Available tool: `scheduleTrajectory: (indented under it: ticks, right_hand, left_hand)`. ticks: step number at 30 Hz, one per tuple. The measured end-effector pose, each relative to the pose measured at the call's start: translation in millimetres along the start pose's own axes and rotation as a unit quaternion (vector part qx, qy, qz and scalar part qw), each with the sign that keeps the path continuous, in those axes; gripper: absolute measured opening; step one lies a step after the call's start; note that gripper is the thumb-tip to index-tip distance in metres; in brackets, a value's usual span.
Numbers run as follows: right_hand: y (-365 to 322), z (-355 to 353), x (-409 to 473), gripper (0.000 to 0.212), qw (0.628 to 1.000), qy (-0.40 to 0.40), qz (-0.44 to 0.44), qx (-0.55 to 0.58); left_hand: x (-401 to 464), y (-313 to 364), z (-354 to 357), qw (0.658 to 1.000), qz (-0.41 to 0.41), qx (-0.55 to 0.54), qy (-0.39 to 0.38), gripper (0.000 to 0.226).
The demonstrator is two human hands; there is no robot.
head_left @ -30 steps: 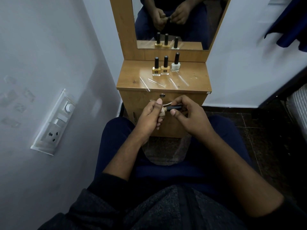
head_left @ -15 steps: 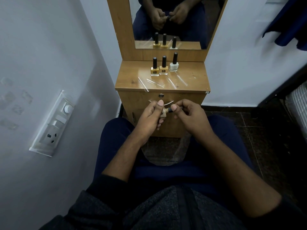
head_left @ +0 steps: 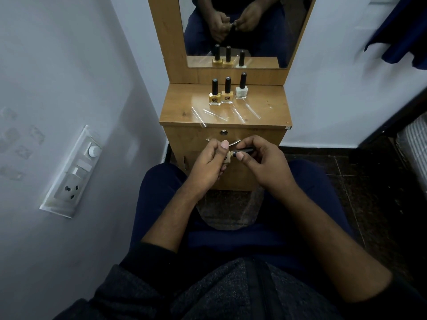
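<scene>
Between both hands' fingers (head_left: pixel 240 155): nail polish bottle (head_left: pixel 228 156), cap (head_left: pixel 245 149) pinched.

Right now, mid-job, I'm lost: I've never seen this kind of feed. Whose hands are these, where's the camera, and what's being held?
There is no machine: a person wears one wide-angle camera on the head, looking down at their own bare hands. The left hand grips a small nail polish bottle; the right hand pinches its black cap. On the wooden dresser top stand three more bottles, with clear strips lying in front. The mirror above reflects the hands.
</scene>
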State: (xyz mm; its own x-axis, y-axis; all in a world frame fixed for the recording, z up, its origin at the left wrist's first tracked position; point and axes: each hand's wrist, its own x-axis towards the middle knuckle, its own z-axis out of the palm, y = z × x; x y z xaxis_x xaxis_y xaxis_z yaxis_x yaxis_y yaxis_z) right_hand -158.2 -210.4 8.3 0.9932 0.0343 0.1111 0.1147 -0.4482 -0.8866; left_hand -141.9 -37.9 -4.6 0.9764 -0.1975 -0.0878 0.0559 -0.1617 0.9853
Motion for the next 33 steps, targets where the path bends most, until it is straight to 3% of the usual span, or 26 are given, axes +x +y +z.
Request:
scheduleTrajectory:
  ticks: [8, 13, 20, 25, 30, 33]
  right_hand:
    - [1, 1, -1, 0.024, 0.999, -0.018, -0.030, -0.009]
    - [3, 4, -3, 0.044, 1.000, -0.015, 0.015, -0.010]
    - [5, 2, -5, 0.048, 0.997, -0.007, 0.070, -0.011]
    - [9, -1, -5, 0.027, 0.996, -0.034, 0.080, 0.000]
    - [19, 0, -4, 0.008, 0.997, -0.054, 0.051, 0.004]
    - [26, 2, -5, 0.008, 0.998, -0.057, 0.030, -0.002]
  left_hand:
    - [1, -2, -1, 1.000, 0.007, -0.013, -0.002, 0.047]
    - [-1, -2, 0, 0.999, 0.006, -0.029, -0.014, 0.050]
    - [2, -10, -1, 0.999, 0.033, 0.001, -0.043, 0.038]
    - [3, -15, -3, 0.995, 0.063, 0.033, -0.067, 0.028]
    - [6, -24, -4, 0.995, 0.045, 0.028, -0.079, 0.029]
    - [6, -25, -2, 0.996, 0.012, 0.026, -0.081, 0.030]
